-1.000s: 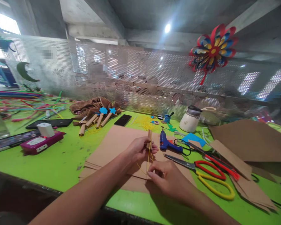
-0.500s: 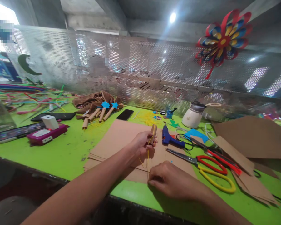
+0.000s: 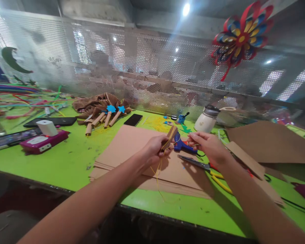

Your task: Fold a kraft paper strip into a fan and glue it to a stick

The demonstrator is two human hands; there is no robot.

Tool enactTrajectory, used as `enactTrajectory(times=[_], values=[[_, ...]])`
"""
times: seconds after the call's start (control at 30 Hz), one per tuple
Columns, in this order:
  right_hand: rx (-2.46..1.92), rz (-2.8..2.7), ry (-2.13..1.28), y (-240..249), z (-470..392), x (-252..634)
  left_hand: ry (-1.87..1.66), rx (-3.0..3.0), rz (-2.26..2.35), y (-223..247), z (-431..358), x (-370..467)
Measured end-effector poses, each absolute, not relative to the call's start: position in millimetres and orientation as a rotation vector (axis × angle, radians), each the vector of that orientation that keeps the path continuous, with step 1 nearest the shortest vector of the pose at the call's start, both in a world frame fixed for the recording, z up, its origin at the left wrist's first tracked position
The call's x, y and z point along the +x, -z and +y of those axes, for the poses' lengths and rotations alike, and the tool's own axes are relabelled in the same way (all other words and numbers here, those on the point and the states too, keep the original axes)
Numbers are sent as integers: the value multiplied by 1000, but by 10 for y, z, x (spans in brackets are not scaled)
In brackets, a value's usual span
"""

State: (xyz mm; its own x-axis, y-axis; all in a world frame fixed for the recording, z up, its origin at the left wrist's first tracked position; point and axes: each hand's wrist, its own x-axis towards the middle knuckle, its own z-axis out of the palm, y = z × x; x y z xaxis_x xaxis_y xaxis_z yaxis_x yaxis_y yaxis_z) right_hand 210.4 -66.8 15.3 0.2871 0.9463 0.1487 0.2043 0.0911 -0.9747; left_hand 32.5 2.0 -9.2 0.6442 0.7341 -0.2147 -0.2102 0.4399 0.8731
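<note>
My left hand (image 3: 159,147) is closed round a folded strip of brown paper (image 3: 169,137). Thin yellow string (image 3: 157,174) runs along the strip and hangs in loose loops below the hand. To the right, my right hand (image 3: 208,144) is raised above the table with thumb and fingers pinched together; what they hold, if anything, is too small to make out. Between the hands lies a blue glue gun (image 3: 180,145), partly covered by the right fingers. Scissors (image 3: 197,162) with red and yellow handles lie under the right wrist. Beneath both hands is a stack of brown paper sheets (image 3: 127,145).
Brown paper pieces with blue flowers (image 3: 111,108) lie at the back left, near a black phone (image 3: 133,119). A purple box (image 3: 44,140) with a white plug stands left. A white jug (image 3: 205,120) stands behind my right hand. Large brown paper (image 3: 269,142) lies right.
My right hand has risen from the front edge of the paper stack to beside the glue gun. My left hand still grips the strip, now tilted more to the right.
</note>
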Motion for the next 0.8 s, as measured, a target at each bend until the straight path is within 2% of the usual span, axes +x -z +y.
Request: enactTrajectory(times=[0.27,0.8], values=[[-1200,-1152,-1179,-137,-533,1956,-574,1076,485,98,-147,369],[-1044,-1046,-1148,-23,-618,1942,-512,1175,468,70,-260,388]])
